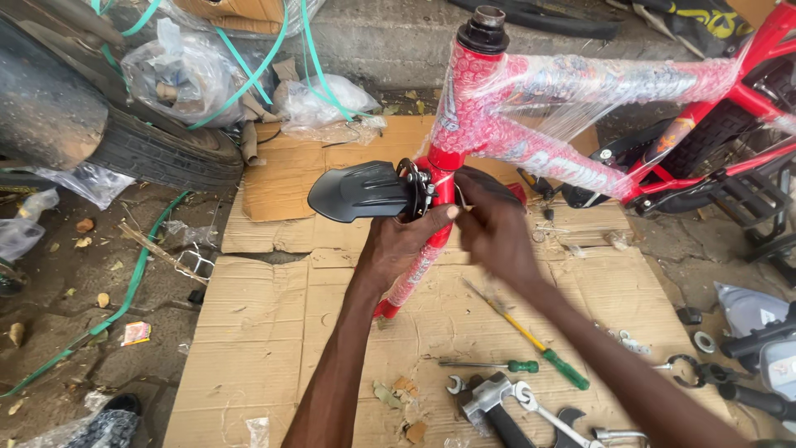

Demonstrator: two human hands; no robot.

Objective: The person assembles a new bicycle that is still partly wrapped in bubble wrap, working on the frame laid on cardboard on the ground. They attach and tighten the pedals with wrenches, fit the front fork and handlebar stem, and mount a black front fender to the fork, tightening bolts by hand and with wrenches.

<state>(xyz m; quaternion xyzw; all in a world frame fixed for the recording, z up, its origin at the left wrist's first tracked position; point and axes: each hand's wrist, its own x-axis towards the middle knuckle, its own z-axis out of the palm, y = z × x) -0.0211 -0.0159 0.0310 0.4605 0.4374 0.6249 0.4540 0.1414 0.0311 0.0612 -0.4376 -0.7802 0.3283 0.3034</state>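
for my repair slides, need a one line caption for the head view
Both hands, left hand and right hand, grip a red bicycle fork beside a black mudguard, tools on cardboard.

Both forearms extend forward from the lower edge of view and converge at the centre. The left hand (398, 245) is closed in a grip, thumb extended rightward across the front, its tip just short of the right fingers. The right hand (496, 232) is blurred, fingers curled and pointing left; closure cannot be determined.
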